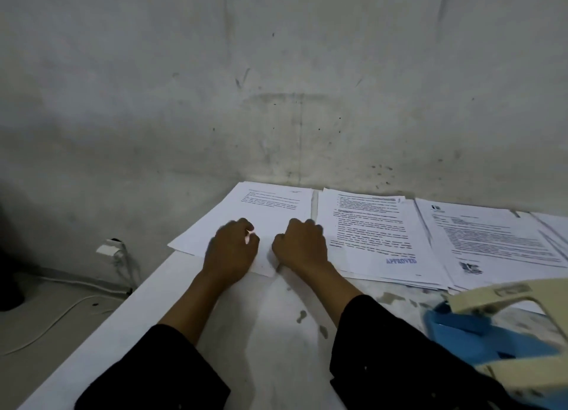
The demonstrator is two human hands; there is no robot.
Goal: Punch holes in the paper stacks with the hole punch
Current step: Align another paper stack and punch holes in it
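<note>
Both hands sit on the leftmost stack of white printed paper (pixel 270 212) at the far edge of the pale, stained desk (pixel 261 332). The left hand (pixel 232 249) has its fingers curled and seems to pinch a sheet near the lower edge; the right hand (pixel 302 243) is curled too, gripping that stack's right edge, probably to square or lift it. The cream-and-blue hole punch (pixel 504 332) waits untouched at lower right (within easy reach), near the other printed stacks (pixel 399 240).

A stained grey wall (pixel 276 71) rises behind a white table (pixel 261 317) in dim light.
</note>
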